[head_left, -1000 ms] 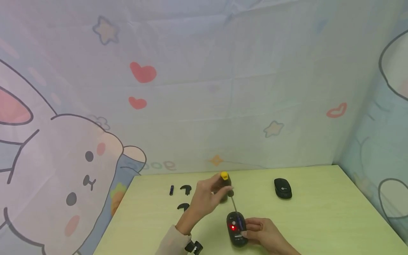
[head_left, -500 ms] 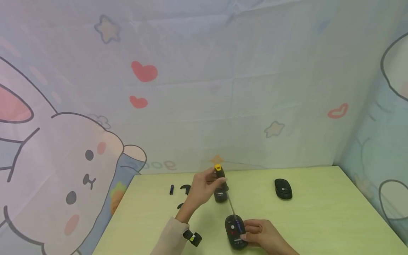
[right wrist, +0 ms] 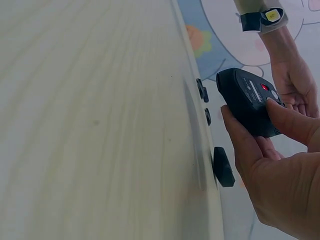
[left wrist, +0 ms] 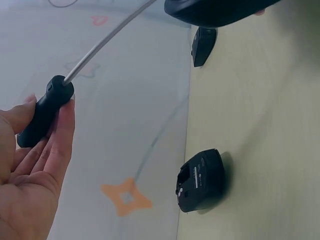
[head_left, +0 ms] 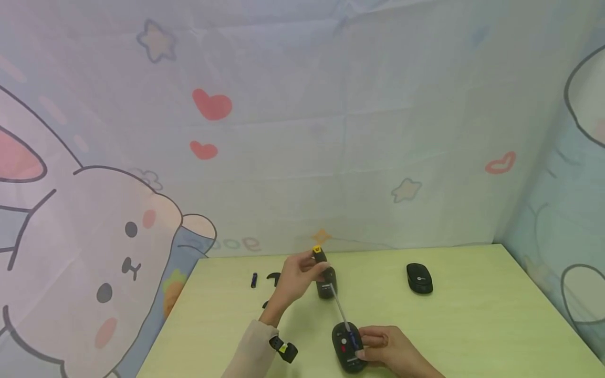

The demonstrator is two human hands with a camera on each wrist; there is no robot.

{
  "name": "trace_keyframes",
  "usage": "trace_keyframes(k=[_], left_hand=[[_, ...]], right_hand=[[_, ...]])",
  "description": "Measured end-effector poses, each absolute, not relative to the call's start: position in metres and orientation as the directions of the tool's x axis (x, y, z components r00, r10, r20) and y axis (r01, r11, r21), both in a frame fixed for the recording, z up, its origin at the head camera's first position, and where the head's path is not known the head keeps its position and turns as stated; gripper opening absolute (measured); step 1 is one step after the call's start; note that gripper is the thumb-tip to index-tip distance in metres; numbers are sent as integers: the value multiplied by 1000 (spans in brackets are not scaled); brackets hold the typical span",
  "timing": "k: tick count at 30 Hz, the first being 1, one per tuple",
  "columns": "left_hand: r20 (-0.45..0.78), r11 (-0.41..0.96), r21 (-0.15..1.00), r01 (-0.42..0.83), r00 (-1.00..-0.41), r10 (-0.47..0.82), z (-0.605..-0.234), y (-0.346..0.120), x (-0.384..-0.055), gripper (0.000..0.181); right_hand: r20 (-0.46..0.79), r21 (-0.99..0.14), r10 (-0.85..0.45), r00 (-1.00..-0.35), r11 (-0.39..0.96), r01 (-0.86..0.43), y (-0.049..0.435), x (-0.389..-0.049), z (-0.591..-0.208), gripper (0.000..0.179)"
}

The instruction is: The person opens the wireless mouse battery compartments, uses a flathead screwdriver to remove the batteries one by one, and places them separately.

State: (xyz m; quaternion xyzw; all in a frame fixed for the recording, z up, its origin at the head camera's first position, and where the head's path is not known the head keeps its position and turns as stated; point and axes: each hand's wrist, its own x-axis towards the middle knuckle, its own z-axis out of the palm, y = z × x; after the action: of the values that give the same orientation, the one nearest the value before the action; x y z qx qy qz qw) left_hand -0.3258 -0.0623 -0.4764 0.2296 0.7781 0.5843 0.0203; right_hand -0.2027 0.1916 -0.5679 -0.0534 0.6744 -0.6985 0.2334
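Observation:
A screwdriver (head_left: pixel 319 256) with a black handle and yellow end is gripped in my left hand (head_left: pixel 294 281). Its long metal shaft slants down to the battery slot of a black mouse (head_left: pixel 344 359), which is turned underside up. Inside that slot a dark blue battery (head_left: pixel 353 340) shows, and the tip appears to touch near its upper end. My right hand (head_left: pixel 387 346) holds the mouse by its right side, thumb on the underside. A red light (right wrist: pixel 265 87) glows on the mouse in the right wrist view, where the battery is hidden.
Behind the screwdriver lies a second black mouse (head_left: pixel 326 290), underside up with its slot exposed. A third mouse (head_left: pixel 419 279) sits upright at the back right. To the left are a loose battery (head_left: pixel 254 280) and two black covers, one (head_left: pixel 273 277) partly behind my left hand.
My left hand has moved back and left with the screwdriver, its handle leaning farther from the mouse. The held mouse has shifted slightly toward me and left. The right hand keeps its hold.

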Motion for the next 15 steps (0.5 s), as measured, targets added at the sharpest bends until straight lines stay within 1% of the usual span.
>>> trace_keyframes(k=[3,10,15], left_hand=[[228,211,922,325,-896,382,-479,-64,-326,52],[225,219,920,326,-893,389,-482,-64,-326,54],[219,211,926,313,-901,376,-484,-64,-325,51]], right_hand=[[-234,-967,-406,-883,7,253,192,-202,-568,69],[-245,-969,-398,-884,60,241,192,-203,-568,69],[-238,-969,-410,-880,43,242,193,-202,-569,67]])
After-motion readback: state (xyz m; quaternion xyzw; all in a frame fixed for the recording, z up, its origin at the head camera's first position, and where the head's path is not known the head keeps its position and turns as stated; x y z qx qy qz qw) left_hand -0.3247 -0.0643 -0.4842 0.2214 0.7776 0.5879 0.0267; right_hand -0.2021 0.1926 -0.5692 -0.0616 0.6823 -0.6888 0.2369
